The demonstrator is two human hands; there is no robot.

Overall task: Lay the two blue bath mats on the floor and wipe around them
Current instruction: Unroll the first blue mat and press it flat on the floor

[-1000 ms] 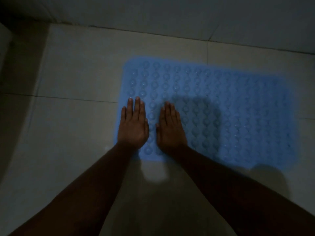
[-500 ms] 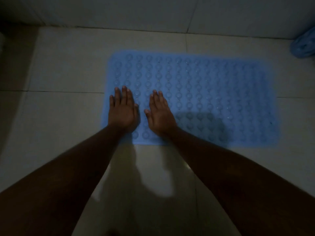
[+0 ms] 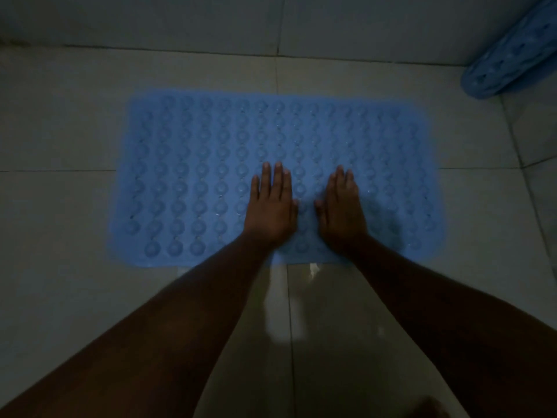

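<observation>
The first blue bath mat point(image 3: 193, 164) lies flat on the tiled floor point(image 3: 60, 224). Its long axis runs from left to right, parallel to the wall point(image 3: 150, 19) behind it. On its near half, a little right of the middle, the left hand point(image 3: 271, 212) lies palm down with the fingers straight and close together; it presses on the mat and holds nothing. Just beside it, with a narrow strip of mat between the thumbs, the right hand point(image 3: 342, 215) lies in the same way, flat and empty. The second blue bath mat point(image 3: 512, 55) is well apart from both hands, far to the right at the foot of the wall. It is slanted and partly cut off by the picture edge, and it is not possible to tell if it is rolled or only leaning. Probably this mat comes next. It lies to the right and away from the person, so the right hand is the nearer one to reach it.
</observation>
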